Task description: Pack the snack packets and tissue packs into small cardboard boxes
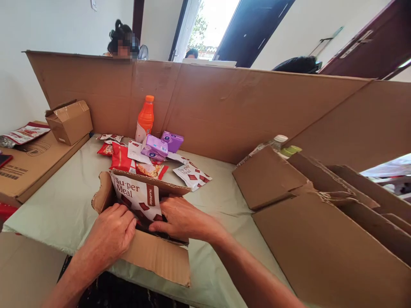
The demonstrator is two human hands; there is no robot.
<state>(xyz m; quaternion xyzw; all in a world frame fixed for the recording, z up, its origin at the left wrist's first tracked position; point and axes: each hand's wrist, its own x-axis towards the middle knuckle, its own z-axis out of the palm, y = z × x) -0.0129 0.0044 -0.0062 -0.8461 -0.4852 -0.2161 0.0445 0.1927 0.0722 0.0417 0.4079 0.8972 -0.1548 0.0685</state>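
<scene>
An open cardboard box [160, 252] stands before me, its near flap folded out towards me. Inside it a white "Su-per Meal" packet [136, 192] with dark red shapes leans upright against the far wall. My left hand [117, 224] is closed over the box's near edge at the left, its fingertips hidden inside. My right hand [180, 218] reaches in from the right; its thumb lies before the packet's right edge and its fingers go behind it. The bottom of the box is mostly hidden by my hands.
Behind the box lie red snack bags [122, 157], purple packs [155, 147] and another white packet [192, 174]; an orange bottle [146, 117] stands there. Cardboard boxes [321, 248] fill the right, a small box [70, 122] the left. A cardboard partition [218, 102] crosses behind; people are beyond it.
</scene>
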